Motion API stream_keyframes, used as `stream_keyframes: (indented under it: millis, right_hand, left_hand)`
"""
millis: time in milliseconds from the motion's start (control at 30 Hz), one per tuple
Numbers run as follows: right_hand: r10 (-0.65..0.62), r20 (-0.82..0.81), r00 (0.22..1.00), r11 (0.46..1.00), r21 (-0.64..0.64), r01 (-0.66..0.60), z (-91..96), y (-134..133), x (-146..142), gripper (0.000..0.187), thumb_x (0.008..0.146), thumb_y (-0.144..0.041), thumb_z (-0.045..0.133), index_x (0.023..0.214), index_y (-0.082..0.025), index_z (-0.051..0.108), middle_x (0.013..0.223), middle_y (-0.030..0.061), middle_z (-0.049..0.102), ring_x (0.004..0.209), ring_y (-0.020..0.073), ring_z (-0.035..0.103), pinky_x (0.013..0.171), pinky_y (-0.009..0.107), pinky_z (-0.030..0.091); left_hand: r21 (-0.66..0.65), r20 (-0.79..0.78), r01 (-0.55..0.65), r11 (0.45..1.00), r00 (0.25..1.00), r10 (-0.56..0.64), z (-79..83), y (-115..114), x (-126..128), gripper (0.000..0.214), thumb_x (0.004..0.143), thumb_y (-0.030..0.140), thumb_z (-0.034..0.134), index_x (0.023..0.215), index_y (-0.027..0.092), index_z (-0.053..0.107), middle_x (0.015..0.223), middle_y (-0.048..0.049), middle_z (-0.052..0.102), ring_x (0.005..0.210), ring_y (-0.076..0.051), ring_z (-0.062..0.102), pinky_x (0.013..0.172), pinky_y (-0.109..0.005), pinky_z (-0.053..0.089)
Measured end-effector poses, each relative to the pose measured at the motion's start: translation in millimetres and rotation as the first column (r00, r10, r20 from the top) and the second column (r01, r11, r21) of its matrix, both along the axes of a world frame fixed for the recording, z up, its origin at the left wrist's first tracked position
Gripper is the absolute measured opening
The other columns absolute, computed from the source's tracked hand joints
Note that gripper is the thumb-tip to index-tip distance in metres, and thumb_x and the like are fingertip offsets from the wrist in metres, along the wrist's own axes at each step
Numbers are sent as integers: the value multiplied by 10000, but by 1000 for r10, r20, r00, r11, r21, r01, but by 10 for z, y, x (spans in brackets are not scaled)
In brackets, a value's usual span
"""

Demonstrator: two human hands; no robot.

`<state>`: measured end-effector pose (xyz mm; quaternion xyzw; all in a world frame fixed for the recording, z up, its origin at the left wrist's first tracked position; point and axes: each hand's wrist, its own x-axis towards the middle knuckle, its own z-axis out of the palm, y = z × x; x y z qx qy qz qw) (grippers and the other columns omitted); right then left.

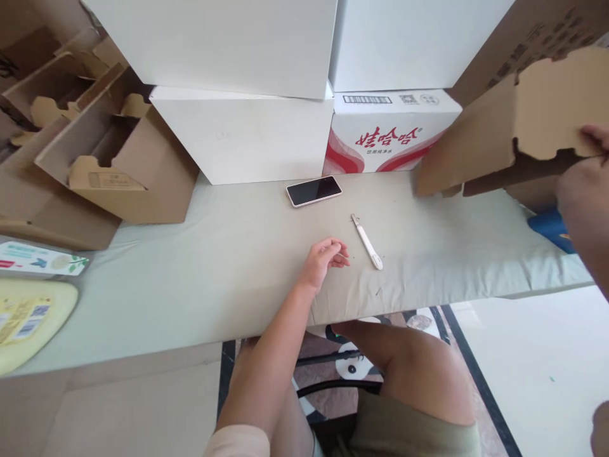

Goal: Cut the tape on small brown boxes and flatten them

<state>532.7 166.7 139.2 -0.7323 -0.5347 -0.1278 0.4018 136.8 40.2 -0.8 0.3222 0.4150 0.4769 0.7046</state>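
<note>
Pale pink sleeve (pixel 238 441), olive shorts (pixel 409 431), bare forearms.

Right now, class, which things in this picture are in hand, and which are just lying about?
In hand:
right hand gripping the flat brown cardboard box blank
left hand resting beside the slim white cutter

Lying about:
black smartphone
folded brown cartons
white printed box
yellow bottle

Bright, even daylight fills the scene, seemingly from the right, where the floor (pixel 547 355) washes out nearly white. The white boxes (pixel 247 133) are close to overexposed, and shadows stay soft: a faint one under the left hand (pixel 323 257) on the bench (pixel 190 279), a darker one beneath the bench edge. The phone (pixel 314 190) screen carries a dull sheen. Wide-angle distortion bends the edges; the right hand (pixel 583 190) at the frame border looks stretched and slightly blurred.
</note>
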Motion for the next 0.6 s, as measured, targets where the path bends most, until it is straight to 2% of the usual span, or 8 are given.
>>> stream_keyframes:
  millis: [67, 100, 167, 267, 367, 433, 500, 600]
  right_hand:
    - [169, 225, 960, 968, 147, -205, 44, -482, -162, 504, 762, -49, 564, 1223, -132, 751, 1225, 111, 745, 1234, 290, 654, 1091, 425, 470]
    - [257, 306, 917, 922, 206, -328, 38, -730, -266, 485, 794, -86, 593, 1248, -166, 742, 1333, 110, 693, 1269, 301, 630, 1093, 438, 474]
    - [402, 514, 758, 786, 231, -573, -38, -1194, -524, 497, 879, -131, 547, 1332, -279, 686, 1461, 67, 603, 1344, 305, 572, 1138, 484, 444]
    - [613, 531, 585, 664, 55, -746, -272, -1704, -973, 559, 827, -40, 617, 1268, -377, 692, 1466, 13, 598, 1199, 286, 685, 1011, 441, 598]
    - [802, 505, 319, 433, -123, -893, -539, -1950, -1326, 338, 820, -38, 671, 970, -328, 756, 1366, -4, 673, 1220, 295, 674, 963, 441, 638]
    - [868, 458, 192, 323, -226, -919, -690, -2021, -1464, 199, 845, -88, 690, 837, -284, 725, 1263, 5, 729, 1290, 299, 624, 1007, 482, 616]
    - [891, 434, 132, 281, -302, -911, -812, -2069, -1549, 194, 874, -110, 672, 751, -259, 684, 1238, 8, 740, 1340, 293, 579, 1044, 499, 593]
    - [905, 406, 126, 281, -349, -894, -928, -2139, -1632, 226, 880, -76, 636, 735, -246, 674, 1287, 27, 718, 1402, 302, 510, 1089, 517, 551]
  left_hand:
    - [38, 50, 25, 999, 998, -27, 57, -33, 76, 335, 718, 487, 732, 824, 180, 649, 788, -28, 675, 695, -159, 677, 715, -290, 478]
    - [62, 96, 53, 997, 994, -59, 90, -54, 126, 359, 712, 500, 753, 858, 186, 660, 856, -41, 693, 770, -176, 694, 765, -304, 490]
    - [104, 217, 136, 985, 964, -156, 152, -102, 234, 445, 698, 536, 790, 978, 208, 682, 1100, -82, 704, 1019, -242, 689, 892, -360, 497]
    - [77, 425, 266, 961, 863, -273, 188, -181, 371, 668, 639, 656, 802, 1146, 247, 653, 1380, -120, 600, 1283, -345, 558, 985, -489, 483]
    - [-7, 584, 318, 948, 771, -254, 137, -256, 438, 757, 593, 782, 742, 1095, 226, 629, 1256, -142, 657, 1222, -379, 591, 943, -562, 507]
    - [-11, 597, 294, 956, 769, -230, 94, -305, 471, 741, 575, 767, 759, 1054, 220, 617, 1133, -131, 700, 1181, -374, 621, 939, -548, 518]
    - [11, 551, 260, 966, 804, -223, 70, -347, 523, 678, 571, 669, 809, 1044, 224, 614, 1077, -116, 723, 1189, -367, 626, 944, -511, 520]
    - [-42, 479, 201, 979, 864, -157, 67, -364, 625, 474, 621, 472, 799, 984, 217, 632, 1040, -102, 741, 1175, -348, 640, 929, -465, 523]
